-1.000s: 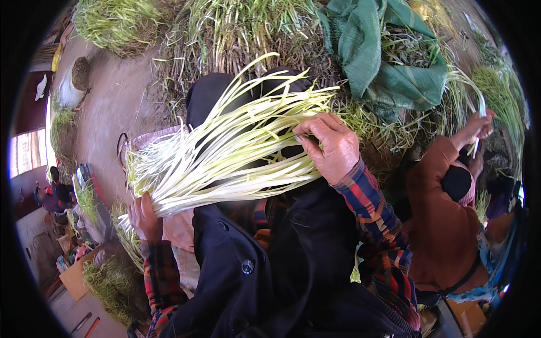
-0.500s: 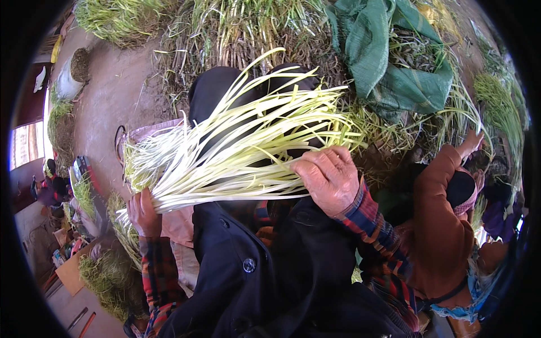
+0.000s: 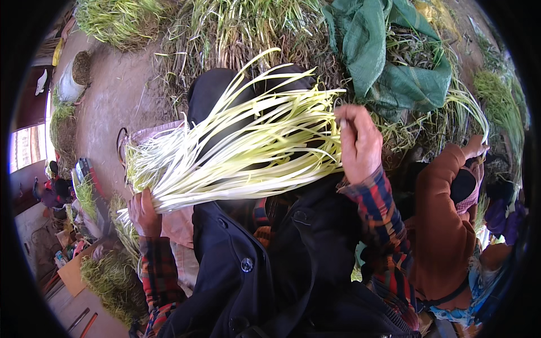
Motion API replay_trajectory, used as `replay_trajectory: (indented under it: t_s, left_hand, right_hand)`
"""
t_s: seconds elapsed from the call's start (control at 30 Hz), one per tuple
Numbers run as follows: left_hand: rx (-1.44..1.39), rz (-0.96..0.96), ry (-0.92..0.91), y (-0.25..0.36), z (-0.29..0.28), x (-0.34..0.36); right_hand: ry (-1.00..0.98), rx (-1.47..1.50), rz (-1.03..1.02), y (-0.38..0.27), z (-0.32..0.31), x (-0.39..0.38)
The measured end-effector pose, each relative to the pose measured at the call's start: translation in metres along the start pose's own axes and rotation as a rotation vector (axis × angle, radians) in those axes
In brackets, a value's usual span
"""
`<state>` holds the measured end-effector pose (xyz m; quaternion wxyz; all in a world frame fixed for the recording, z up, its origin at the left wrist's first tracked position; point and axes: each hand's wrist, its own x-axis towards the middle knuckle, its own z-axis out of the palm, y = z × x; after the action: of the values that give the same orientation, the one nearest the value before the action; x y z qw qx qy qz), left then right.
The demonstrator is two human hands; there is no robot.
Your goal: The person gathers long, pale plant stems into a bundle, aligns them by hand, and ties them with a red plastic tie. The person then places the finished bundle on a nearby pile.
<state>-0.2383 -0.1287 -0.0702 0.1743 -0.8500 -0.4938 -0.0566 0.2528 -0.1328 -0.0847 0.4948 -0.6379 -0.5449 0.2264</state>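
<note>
One pale stalk bundle (image 3: pixel 242 169), laid across the lap (image 3: pixel 209 90). White ends are gripped at eight o'clock by fingers of the left hand (image 3: pixel 145 216); whether leaf tips are pinched by the right hand (image 3: pixel 362 145), three o'clock, cannot be told. Ends best held firm, leaves teased gently.

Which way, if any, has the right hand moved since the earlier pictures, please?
Yes, the right hand has moved rightward, nearer the green sack.
</note>
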Motion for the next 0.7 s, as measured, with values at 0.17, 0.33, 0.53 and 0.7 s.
replay_trajectory:
  t_s: [0.17, 0.33, 0.53, 0.7]
  left_hand:
    - [-0.011, 0.015, 0.027, 0.000, -0.001, 0.006]
    - [0.005, 0.020, 0.027, 0.001, -0.002, 0.006]
    - [0.012, 0.012, 0.018, 0.001, -0.002, 0.004]
    - [-0.003, 0.000, -0.013, 0.002, -0.002, 0.004]
  right_hand:
    - [-0.339, -0.124, -0.099, 0.009, 0.012, 0.017]
    - [-0.482, -0.135, -0.232, 0.004, 0.021, 0.018]
    - [-0.470, -0.230, -0.311, -0.008, 0.030, 0.019]
    - [-0.404, -0.202, -0.273, -0.017, 0.037, 0.008]
